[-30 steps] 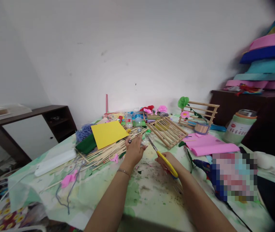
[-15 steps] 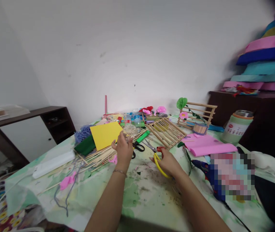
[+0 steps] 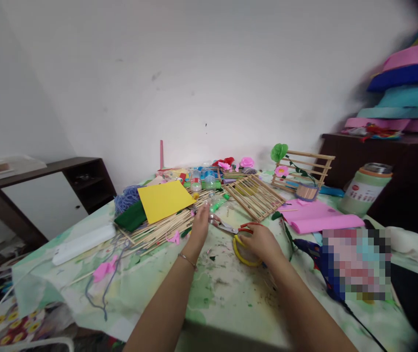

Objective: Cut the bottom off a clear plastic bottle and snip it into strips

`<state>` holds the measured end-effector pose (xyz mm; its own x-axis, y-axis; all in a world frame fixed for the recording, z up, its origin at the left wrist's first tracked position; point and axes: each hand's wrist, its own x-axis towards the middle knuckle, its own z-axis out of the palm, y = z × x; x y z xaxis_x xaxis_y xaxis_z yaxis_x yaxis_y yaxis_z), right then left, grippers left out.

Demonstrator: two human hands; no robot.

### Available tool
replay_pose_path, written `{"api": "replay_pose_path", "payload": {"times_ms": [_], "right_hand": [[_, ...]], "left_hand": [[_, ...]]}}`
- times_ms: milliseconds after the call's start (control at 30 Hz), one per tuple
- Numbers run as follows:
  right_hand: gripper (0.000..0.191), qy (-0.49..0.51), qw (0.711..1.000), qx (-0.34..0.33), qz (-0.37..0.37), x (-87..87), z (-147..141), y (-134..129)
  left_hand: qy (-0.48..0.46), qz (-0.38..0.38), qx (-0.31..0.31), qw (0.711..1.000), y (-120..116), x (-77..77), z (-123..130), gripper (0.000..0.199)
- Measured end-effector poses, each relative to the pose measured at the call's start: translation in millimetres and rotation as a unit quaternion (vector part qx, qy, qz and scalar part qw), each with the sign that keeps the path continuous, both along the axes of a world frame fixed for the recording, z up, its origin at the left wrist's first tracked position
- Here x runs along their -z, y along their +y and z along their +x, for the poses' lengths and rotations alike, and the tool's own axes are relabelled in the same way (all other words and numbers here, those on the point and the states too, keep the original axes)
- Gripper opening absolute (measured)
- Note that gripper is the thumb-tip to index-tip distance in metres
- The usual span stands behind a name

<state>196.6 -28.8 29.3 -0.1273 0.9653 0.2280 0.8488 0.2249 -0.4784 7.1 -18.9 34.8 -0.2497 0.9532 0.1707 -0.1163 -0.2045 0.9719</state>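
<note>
In my right hand (image 3: 260, 239) is a pair of scissors (image 3: 227, 227) with red and yellow handles. Its blades point left, toward my left hand (image 3: 199, 227). The left fingers are closed round a clear plastic piece (image 3: 214, 199), whose exact kind is hard to make out. The blade tips are at the plastic's lower edge beside the left fingers; whether they touch it I cannot tell. A green object (image 3: 219, 206) shows behind the plastic. Thin wooden sticks (image 3: 165, 234) and a yellow sheet (image 3: 165, 200) lie left of the left hand.
A slatted stick panel (image 3: 255, 195) lies behind the hands, with a small stick fence (image 3: 304, 166) farther right. Pink paper (image 3: 315, 217), a blue glue gun (image 3: 315, 259) and a jar (image 3: 366, 190) are at the right. Blue-violet yarn (image 3: 128, 198) lies left.
My left hand has moved right with the clear plastic, closer to the scissors. The scissors have turned to point more directly left. The view has shifted slightly.
</note>
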Motion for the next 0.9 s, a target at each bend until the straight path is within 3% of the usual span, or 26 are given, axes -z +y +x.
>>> {"api": "replay_pose_path", "payload": {"times_ms": [100,167,233,333,400,533,667,767,900], "right_hand": [[0.034,0.093,0.992,0.009,0.091,-7.2,3,-5],[0.046,0.205,0.967,-0.041,0.146,-9.0,5,-6],[0.06,0.263,0.947,-0.121,0.139,-7.6,5,-6],[0.056,0.228,0.953,-0.169,0.11,-1.6,2,-3],[0.048,0.195,0.958,-0.17,0.119,2.2,0,-2],[0.044,0.163,0.956,-0.183,0.158,5.9,-10,-7],[0.039,0.189,0.947,-0.185,0.183,9.8,-21,-15],[0.038,0.209,0.949,-0.164,0.167,11.5,-25,-18],[0.033,0.203,0.965,-0.112,0.125,9.6,-19,-14]], "left_hand": [[0.003,0.011,0.024,1.0,-2,-0.9,0,0.071],[0.024,0.014,0.081,0.996,-6,-1.3,1,0.072],[0.06,0.026,0.15,0.986,-10,-0.6,3,0.072],[0.105,0.055,0.201,0.972,-15,2.9,8,0.072],[0.152,0.068,0.177,0.97,-18,5.5,12,0.068],[0.273,0.092,0.053,0.956,-23,5.7,20,0.06],[0.322,0.118,-0.032,0.939,-29,0.8,25,0.045],[0.374,0.105,-0.04,0.921,-30,-0.9,27,0.04],[0.359,0.05,0.034,0.931,-25,4.5,27,0.048]]}}
